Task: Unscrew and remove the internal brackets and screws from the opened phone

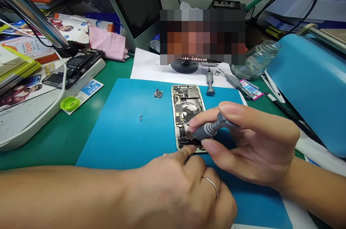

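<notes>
An opened smartphone [180,108] lies on a blue mat [121,139], its inner boards and parts exposed. My right hand [254,142] grips a grey precision screwdriver [207,131], a fingertip resting at its flared end. The screwdriver slants down toward the phone's lower half; its tip is hard to make out. At the phone's bottom edge, my left hand [186,189] presses with the index finger while its other fingers are curled under. Left of the phone sit a small metal-framed component [158,94] and some tiny screws [141,117].
A second screwdriver [210,83] stands upright behind the phone. Farther right are more slim tools [235,81], a glass jar [256,59] and a blue case [310,88]. Another disassembled phone [74,67] rests on the lamp base [48,113] at left, near a green cap [70,103].
</notes>
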### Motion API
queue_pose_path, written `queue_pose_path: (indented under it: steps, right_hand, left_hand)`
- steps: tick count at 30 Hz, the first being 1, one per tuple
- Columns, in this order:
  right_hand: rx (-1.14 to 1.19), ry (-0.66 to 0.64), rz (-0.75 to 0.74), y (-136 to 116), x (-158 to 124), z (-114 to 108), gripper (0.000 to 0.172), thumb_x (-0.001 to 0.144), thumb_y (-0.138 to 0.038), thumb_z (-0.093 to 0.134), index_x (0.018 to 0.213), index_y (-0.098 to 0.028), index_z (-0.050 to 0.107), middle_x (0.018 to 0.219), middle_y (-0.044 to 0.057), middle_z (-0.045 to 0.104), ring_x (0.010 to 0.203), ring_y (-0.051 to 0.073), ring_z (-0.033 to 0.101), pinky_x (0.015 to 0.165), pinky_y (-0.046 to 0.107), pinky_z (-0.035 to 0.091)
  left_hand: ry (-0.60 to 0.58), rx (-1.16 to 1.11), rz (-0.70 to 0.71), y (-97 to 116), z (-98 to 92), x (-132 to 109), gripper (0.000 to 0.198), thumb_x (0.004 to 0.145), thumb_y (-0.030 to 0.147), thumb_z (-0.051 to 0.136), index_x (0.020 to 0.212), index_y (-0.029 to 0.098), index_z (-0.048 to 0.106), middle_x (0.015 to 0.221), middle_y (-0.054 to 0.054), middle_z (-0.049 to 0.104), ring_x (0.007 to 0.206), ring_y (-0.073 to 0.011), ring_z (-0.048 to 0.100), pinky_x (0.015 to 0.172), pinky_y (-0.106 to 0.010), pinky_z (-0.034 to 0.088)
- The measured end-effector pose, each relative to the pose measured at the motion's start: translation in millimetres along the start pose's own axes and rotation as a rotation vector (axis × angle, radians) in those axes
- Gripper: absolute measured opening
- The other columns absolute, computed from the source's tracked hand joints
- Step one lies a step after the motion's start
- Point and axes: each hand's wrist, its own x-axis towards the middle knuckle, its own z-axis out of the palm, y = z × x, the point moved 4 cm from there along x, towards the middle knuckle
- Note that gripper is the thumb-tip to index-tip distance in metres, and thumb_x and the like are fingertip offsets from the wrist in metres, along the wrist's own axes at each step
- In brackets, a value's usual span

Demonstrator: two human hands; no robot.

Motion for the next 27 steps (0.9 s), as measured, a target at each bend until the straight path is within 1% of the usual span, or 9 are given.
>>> queue_pose_path:
  steps: [2,4,9,11,15,18,20,23,27]
  right_hand:
    - [0.001,-0.004,-0.011,0.3,1.3,-0.6,0.089,0.084,0.007,0.073,0.162,-0.029,0.048,0.132,0.009,0.081,0.091,0.019,0.083,0.067,0.028,0.071]
    - [-0.017,-0.028,-0.008,0.7,0.8,-1.0,0.092,0.084,0.008,0.074,0.163,-0.028,0.046,0.130,0.009,0.081,0.090,0.017,0.082,0.069,0.027,0.071]
    - [0.004,-0.019,-0.010,-0.3,-3.4,-3.4,0.091,0.082,0.010,0.067,0.162,-0.028,0.049,0.137,0.008,0.078,0.110,0.021,0.082,0.080,0.030,0.073]
    - [0.000,-0.013,-0.019,-0.3,-2.9,-2.8,0.090,0.082,0.009,0.067,0.162,-0.029,0.049,0.137,0.007,0.079,0.109,0.022,0.082,0.078,0.030,0.073]
    - [-0.018,-0.029,-0.014,1.5,0.2,0.9,0.094,0.081,0.005,0.078,0.162,-0.034,0.049,0.131,0.004,0.082,0.092,0.019,0.083,0.068,0.027,0.072]
    - [0.009,0.005,0.007,3.1,0.2,1.2,0.092,0.081,0.008,0.073,0.160,-0.034,0.052,0.142,0.003,0.075,0.098,0.017,0.082,0.068,0.025,0.070]
    - [0.013,0.018,0.000,3.0,-0.8,1.5,0.093,0.080,0.009,0.069,0.161,-0.032,0.051,0.142,0.003,0.075,0.104,0.018,0.082,0.071,0.025,0.071]
    - [-0.002,0.025,0.006,3.2,-2.6,3.0,0.090,0.083,0.002,0.074,0.162,-0.034,0.050,0.136,0.002,0.078,0.098,0.020,0.082,0.070,0.027,0.071]
    - [-0.050,0.032,0.034,3.0,-4.8,5.2,0.088,0.090,-0.003,0.077,0.164,-0.038,0.045,0.149,0.002,0.069,0.101,0.017,0.081,0.071,0.021,0.071]
  left_hand:
    - [-0.012,0.011,0.002,0.3,0.6,-0.4,0.015,0.102,0.022,0.057,0.095,0.015,0.069,0.074,-0.001,0.064,0.060,-0.0197,0.059,0.069,-0.039,0.058]
    - [-0.014,0.011,0.007,0.9,1.0,-0.8,0.017,0.102,0.023,0.057,0.095,0.015,0.070,0.073,-0.001,0.063,0.059,-0.0198,0.057,0.068,-0.040,0.057]
    - [-0.011,-0.017,0.007,0.8,1.4,-1.8,0.018,0.103,0.022,0.055,0.094,0.016,0.069,0.076,-0.003,0.068,0.064,-0.0225,0.063,0.076,-0.044,0.062]
    - [0.002,-0.037,0.011,0.2,0.5,-1.7,0.018,0.102,0.019,0.055,0.093,0.016,0.070,0.074,-0.003,0.067,0.061,-0.0220,0.062,0.069,-0.042,0.060]
    - [0.003,-0.045,0.013,-0.8,-0.9,-0.9,0.019,0.100,0.016,0.054,0.094,0.013,0.071,0.068,-0.001,0.062,0.054,-0.0206,0.055,0.055,-0.040,0.053]
    - [-0.011,-0.041,0.014,-0.8,-0.7,-0.3,0.019,0.100,0.016,0.053,0.096,0.014,0.071,0.072,-0.002,0.065,0.057,-0.0215,0.059,0.064,-0.042,0.059]
    - [-0.004,-0.045,0.018,-0.6,-0.8,0.0,0.020,0.101,0.016,0.052,0.096,0.015,0.071,0.074,-0.003,0.068,0.059,-0.0216,0.062,0.070,-0.042,0.062]
    - [-0.005,-0.045,0.020,-0.5,-1.0,0.0,0.021,0.101,0.015,0.051,0.095,0.015,0.071,0.072,-0.002,0.066,0.057,-0.0208,0.060,0.064,-0.040,0.058]
    - [-0.039,-0.033,0.021,-0.4,-1.2,-0.6,0.020,0.099,0.014,0.051,0.094,0.014,0.070,0.070,-0.002,0.062,0.056,-0.0201,0.056,0.054,-0.038,0.048]
